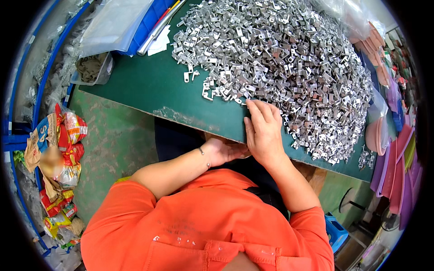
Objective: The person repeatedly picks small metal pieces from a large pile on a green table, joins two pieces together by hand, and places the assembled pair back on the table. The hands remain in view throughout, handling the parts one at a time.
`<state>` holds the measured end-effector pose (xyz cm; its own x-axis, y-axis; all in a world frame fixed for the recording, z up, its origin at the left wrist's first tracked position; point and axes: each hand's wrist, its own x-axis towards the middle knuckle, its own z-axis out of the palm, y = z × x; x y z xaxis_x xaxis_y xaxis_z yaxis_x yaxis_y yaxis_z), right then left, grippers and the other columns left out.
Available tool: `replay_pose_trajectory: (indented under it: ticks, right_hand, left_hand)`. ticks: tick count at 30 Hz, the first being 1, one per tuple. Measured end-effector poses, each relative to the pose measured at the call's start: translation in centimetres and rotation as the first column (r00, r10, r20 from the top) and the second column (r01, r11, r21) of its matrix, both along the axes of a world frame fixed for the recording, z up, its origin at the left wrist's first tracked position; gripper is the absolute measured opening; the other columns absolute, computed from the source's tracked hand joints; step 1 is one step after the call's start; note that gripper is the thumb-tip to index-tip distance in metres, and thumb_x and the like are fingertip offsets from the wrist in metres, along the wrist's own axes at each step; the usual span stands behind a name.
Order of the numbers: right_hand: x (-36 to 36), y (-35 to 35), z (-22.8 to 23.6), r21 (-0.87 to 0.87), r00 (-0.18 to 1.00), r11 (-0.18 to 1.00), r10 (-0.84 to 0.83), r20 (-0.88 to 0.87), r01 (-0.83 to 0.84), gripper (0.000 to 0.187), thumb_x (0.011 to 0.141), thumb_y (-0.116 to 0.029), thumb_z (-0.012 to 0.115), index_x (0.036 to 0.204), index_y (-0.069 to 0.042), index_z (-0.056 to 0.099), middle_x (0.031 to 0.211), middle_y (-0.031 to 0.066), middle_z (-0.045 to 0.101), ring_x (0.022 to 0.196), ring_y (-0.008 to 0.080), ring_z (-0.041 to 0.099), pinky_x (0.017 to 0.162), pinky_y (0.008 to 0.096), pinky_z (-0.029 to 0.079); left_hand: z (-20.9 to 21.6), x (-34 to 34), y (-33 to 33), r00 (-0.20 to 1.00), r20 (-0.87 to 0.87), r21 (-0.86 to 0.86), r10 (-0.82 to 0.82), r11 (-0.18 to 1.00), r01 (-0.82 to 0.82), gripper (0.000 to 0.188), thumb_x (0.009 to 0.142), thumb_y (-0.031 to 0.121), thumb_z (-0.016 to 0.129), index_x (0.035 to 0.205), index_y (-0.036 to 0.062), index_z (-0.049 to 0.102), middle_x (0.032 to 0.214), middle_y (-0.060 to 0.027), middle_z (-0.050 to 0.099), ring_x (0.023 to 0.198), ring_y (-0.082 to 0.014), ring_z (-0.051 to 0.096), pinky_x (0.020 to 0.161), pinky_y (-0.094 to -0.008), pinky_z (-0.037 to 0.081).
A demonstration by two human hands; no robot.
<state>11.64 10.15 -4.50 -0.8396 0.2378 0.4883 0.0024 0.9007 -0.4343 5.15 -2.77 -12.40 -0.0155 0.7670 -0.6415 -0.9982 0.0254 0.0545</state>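
A large heap of small silvery metal brackets [271, 54], bent pieces with holes, covers much of the green tabletop [149, 86]. My right hand [264, 133] rests on the table at the heap's near edge. Its fingers are extended and slightly curved, fingertips touching the nearest brackets, the thumb apart from them. Just below the table's front edge is my left hand [220, 152], palm turned up and fingers stretched toward the right hand. Its fingertips are partly hidden, and no bracket shows in it.
At the back left stand a blue bin [147, 25] and a clear tub [95, 70] with brownish contents. A metal rod [158, 31] lies beside the bin. Colourful packets [68, 135] sit by a blue rack on the left. Pink and purple sheets [398, 167] hang at the right.
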Motion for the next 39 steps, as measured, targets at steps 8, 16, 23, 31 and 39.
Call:
replay_pose_trajectory:
  ticks: [8, 16, 23, 31, 39]
  right_hand:
    - [0.9, -2.4, 1.1, -0.2, 0.854, 0.834, 0.519, -0.027, -0.513, 0.024, 0.07, 0.0, 0.067, 0.094, -0.002, 0.064, 0.098, 0.0128, 0.061, 0.089, 0.0308, 0.058, 0.074, 0.0405, 0.047]
    - [-9.1, -1.5, 1.0, 0.39, 0.963, 0.882, 0.263, 0.055, -0.263, 0.03, 0.08, -0.019, 0.064, 0.108, -0.008, 0.062, 0.116, 0.0103, 0.059, 0.111, 0.0275, 0.055, 0.094, 0.0433, 0.041]
    - [-2.6, -0.4, 0.5, 0.288, 0.949, 0.904, 0.298, 0.105, -0.316, 0.03, 0.074, -0.024, 0.067, 0.1, -0.009, 0.06, 0.111, 0.0068, 0.057, 0.103, 0.0239, 0.054, 0.084, 0.0374, 0.041]
    - [3.2, 3.3, 1.0, -0.045, 0.988, 0.995, 0.081, -0.133, -0.088, 0.029, 0.079, -0.003, 0.069, 0.108, -0.002, 0.062, 0.114, 0.0152, 0.059, 0.102, 0.0316, 0.057, 0.088, 0.0394, 0.046]
    - [5.1, 0.8, 0.0, -0.17, 0.999, 0.985, 0.029, 0.014, -0.027, 0.027, 0.073, -0.01, 0.077, 0.094, -0.003, 0.063, 0.086, 0.0106, 0.059, 0.078, 0.0297, 0.057, 0.068, 0.0381, 0.046]
  left_hand:
    - [3.9, -0.9, -3.3, 0.995, 0.047, -0.02, -0.094, 0.995, 0.095, 0.024, 0.099, 0.03, 0.039, 0.105, 0.0148, 0.057, 0.098, -0.003, 0.062, 0.087, -0.0146, 0.061, 0.071, -0.0282, 0.052]
    - [-1.5, -0.4, -1.8, 0.759, -0.344, -0.31, -0.553, 0.83, 0.464, 0.046, 0.094, 0.041, 0.054, 0.129, 0.0104, 0.052, 0.119, -0.0123, 0.062, 0.111, -0.0231, 0.059, 0.095, -0.0411, 0.045]
    - [9.3, -2.9, -4.5, -0.431, -0.902, -0.071, -0.034, 0.995, 0.07, 0.01, 0.077, 0.004, 0.074, 0.083, 0.0034, 0.067, 0.07, -0.0034, 0.059, 0.058, -0.0122, 0.054, 0.055, -0.0252, 0.044]
    - [7.7, -3.8, -2.1, -0.724, -0.685, -0.107, -0.088, 0.994, -0.019, 0.031, 0.07, 0.007, 0.08, 0.096, 0.0032, 0.065, 0.088, -0.0076, 0.061, 0.066, -0.018, 0.058, 0.057, -0.0283, 0.047]
    - [7.8, -3.4, -2.5, -0.714, -0.688, -0.106, -0.131, 0.991, -0.08, 0.039, 0.063, 0.01, 0.085, 0.094, 0.0013, 0.063, 0.088, -0.0075, 0.058, 0.068, -0.02, 0.057, 0.058, -0.0288, 0.048]
